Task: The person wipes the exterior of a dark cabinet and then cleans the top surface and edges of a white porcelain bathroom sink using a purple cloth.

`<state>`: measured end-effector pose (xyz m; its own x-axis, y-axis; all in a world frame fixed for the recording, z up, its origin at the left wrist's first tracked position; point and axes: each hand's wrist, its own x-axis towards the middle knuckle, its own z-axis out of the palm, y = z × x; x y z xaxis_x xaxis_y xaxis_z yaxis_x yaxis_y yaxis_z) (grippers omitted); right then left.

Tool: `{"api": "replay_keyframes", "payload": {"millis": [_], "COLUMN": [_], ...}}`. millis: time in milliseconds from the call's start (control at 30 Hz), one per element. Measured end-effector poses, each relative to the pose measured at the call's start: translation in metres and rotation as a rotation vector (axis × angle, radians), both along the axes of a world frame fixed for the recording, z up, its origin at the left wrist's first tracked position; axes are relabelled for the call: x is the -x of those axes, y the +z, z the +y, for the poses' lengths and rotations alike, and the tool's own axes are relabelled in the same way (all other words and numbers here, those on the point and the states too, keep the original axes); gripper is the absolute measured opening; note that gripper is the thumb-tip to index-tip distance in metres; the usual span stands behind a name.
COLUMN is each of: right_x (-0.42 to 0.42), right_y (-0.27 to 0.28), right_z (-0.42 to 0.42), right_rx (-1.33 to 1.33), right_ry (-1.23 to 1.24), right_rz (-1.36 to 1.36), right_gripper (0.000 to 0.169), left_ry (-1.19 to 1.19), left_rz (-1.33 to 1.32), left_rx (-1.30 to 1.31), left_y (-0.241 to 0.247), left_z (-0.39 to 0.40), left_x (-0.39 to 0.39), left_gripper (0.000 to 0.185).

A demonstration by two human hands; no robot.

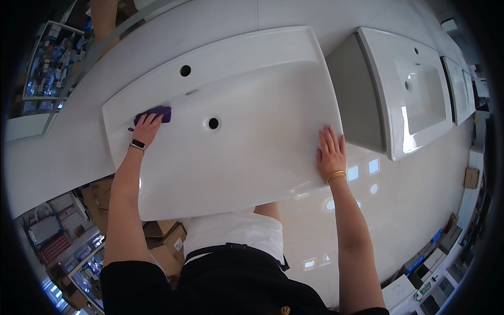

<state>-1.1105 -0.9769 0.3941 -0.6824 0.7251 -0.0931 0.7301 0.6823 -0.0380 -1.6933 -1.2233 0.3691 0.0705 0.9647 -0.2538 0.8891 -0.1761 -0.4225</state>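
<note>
A wide white ceramic washbasin (252, 157) lies in front of me, with a tap hole (185, 71), a slim overflow slot (193, 92) and a round drain hole (213, 123). My left hand (147, 128) presses a bunched purple cloth (163, 113) against the basin near its back left corner; a watch and a bracelet circle that wrist. On the basin's right rim rests my right hand (331, 151), palm down and fingers together, with a gold-coloured bangle at the wrist. Nothing shows in the right hand.
To the right stands a second washbasin (423, 98) on a grey cabinet (354, 86), with more basins beyond. Cardboard boxes (167, 246) sit low at the left, beneath the basin's edge. A glass display case (55, 63) fills the upper left. Shelves with boxes (433, 258) line the lower right.
</note>
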Motion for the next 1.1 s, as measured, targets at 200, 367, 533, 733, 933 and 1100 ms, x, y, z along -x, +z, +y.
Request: {"api": "replay_keyframes", "payload": {"millis": [200, 367, 533, 733, 933, 1100], "right_x": [0.003, 0.003, 0.002, 0.004, 0.002, 0.002], "right_y": [0.003, 0.004, 0.003, 0.006, 0.004, 0.005], "right_z": [-0.001, -0.001, -0.002, -0.001, -0.001, -0.001], "right_rx": [0.005, 0.009, -0.003, -0.014, -0.012, -0.009], "right_ry": [-0.008, -0.007, -0.008, 0.003, -0.003, 0.000], "right_rz": [-0.011, -0.026, -0.016, -0.085, -0.092, 0.006], "right_gripper": [0.053, 0.054, 0.053, 0.052, 0.052, 0.052], "left_ry": [0.211, 0.941, 1.072, 1.030, 0.901, 0.634], "left_rz": [0.169, 0.167, -0.120, -0.410, -0.628, -0.848], "left_rx": [-0.114, -0.034, 0.084, -0.197, -0.219, -0.256], "left_y": [0.025, 0.017, -0.006, -0.082, -0.094, -0.081], "left_z": [-0.074, -0.094, -0.057, 0.019, 0.095, 0.144], "left_x": [0.029, 0.002, -0.038, -0.121, -0.233, -0.322], "left_gripper": [0.045, 0.062, 0.062, 0.067, 0.065, 0.055]}}
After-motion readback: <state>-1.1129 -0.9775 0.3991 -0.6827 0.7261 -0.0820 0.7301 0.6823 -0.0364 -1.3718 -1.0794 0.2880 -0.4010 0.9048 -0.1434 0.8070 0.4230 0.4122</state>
